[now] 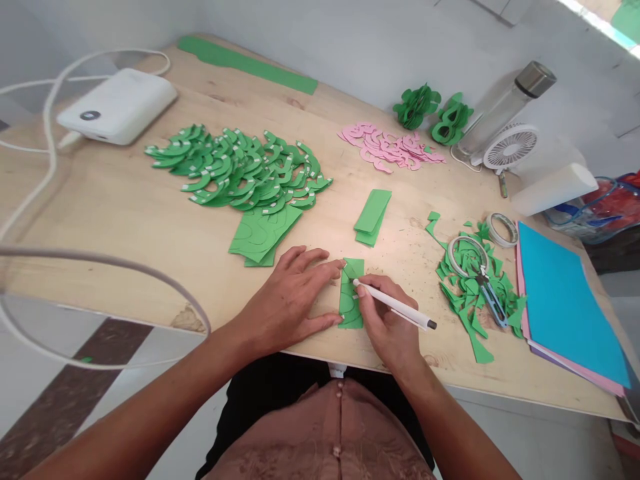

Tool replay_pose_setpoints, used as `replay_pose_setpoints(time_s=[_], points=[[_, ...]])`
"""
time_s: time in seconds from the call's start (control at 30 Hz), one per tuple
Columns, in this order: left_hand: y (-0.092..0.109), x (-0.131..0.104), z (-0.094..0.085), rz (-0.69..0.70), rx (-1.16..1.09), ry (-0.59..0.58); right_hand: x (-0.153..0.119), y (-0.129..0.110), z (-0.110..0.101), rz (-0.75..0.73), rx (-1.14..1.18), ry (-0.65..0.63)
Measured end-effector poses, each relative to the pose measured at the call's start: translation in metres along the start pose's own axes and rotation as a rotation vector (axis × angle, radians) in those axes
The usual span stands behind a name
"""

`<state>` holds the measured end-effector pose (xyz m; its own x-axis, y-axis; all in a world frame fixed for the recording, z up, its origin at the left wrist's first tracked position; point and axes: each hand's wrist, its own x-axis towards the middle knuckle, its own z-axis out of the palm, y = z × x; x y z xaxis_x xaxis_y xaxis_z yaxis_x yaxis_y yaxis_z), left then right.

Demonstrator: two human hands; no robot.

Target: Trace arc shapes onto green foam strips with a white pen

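On the wooden table (115, 213) lies a curve-marked green paper rectangle (349, 297).

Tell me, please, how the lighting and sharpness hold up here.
Head view: soft, mostly even light, with a washed-out strip at top right; head view: the bottle leans outward, probably partly wide-lens distortion; head view: thin lines on the green paper being marked look soft.

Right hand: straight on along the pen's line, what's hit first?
Over the green paper, the pen in the right hand would likely meet the left hand, at the index finger, first; tip height is unclear.
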<state>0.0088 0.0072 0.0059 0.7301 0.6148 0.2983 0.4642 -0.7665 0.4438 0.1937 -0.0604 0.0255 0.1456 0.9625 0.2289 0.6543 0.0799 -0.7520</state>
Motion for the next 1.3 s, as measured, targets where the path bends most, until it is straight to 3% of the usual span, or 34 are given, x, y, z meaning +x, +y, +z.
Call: replay_pose_setpoints(time_s=[0.6, 0.93, 1.3], points=[[0.0003, -0.0005, -0.0003, -0.014, -0.02, -0.002, -0.0046, -0.0014, -0.0011, -0.079, -0.131, 0.027], [0.001, 0.0005, -0.0016, -0.013, -0.036, -0.003, -0.0031, 0.0026, 0.0002, 0.13, 0.122, 0.001], [0.0006, 0.0002, -0.0005, -0.019, -0.026, -0.012, 0.0, -0.0014, 0.004, 0.113, 0.111, -0.032]])
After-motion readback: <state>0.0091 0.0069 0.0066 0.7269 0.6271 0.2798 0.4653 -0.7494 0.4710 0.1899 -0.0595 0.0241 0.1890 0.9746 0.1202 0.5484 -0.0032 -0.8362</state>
